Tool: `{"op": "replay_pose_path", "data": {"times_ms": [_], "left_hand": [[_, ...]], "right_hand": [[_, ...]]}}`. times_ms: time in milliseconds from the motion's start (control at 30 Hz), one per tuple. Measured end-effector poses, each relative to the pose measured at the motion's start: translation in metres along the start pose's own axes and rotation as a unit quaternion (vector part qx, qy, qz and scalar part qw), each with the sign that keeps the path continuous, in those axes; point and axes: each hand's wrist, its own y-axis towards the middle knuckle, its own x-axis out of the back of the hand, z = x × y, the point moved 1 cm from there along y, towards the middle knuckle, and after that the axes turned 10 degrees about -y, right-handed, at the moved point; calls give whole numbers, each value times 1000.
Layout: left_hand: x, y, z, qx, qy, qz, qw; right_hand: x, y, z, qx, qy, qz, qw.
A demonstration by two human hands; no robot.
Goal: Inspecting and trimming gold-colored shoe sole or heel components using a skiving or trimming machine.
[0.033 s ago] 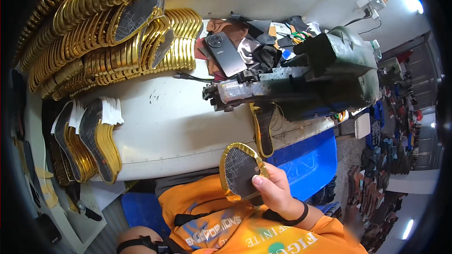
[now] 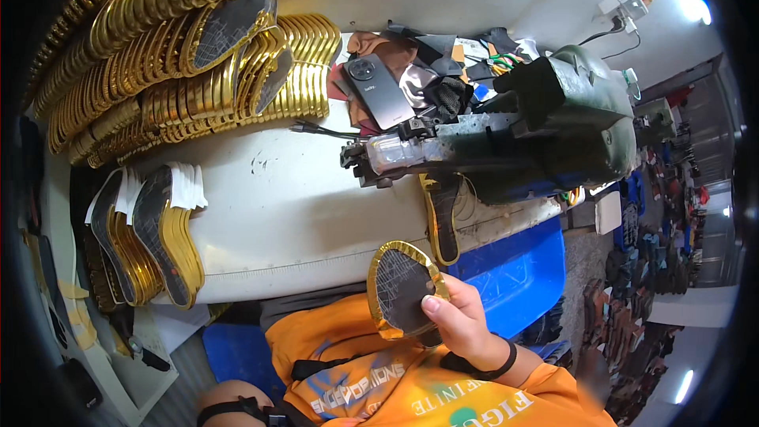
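My right hand (image 2: 462, 324) is shut on a shoe insole (image 2: 399, 289) with a dark mesh face and a shiny gold rim, held upright just in front of my orange shirt and below the white table's front edge. A second gold-rimmed insole (image 2: 441, 217) lies under the arm of the dark green sewing machine (image 2: 553, 126), a little above my hand. My left hand is out of sight.
Large stacks of gold-rimmed insoles (image 2: 158, 55) cover the far left of the white table (image 2: 316, 205), and a smaller stack (image 2: 150, 237) stands at its near left edge. A dark phone (image 2: 378, 91) lies on fabric scraps behind the machine. A blue bin (image 2: 514, 277) sits below right.
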Motion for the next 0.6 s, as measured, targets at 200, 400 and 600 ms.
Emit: {"op": "replay_pose_path", "data": {"times_ms": [200, 400, 600], "left_hand": [[8, -12, -6, 21, 8, -34, 999], [10, -20, -10, 39, -4, -60, 997], [13, -22, -8, 50, -25, -72, 996]], "right_hand": [[1, 0, 1, 2, -15, -15, 1000], [-1, 0, 1, -26, -31, -21, 999], [-1, 0, -2, -31, -39, -18, 999]]}}
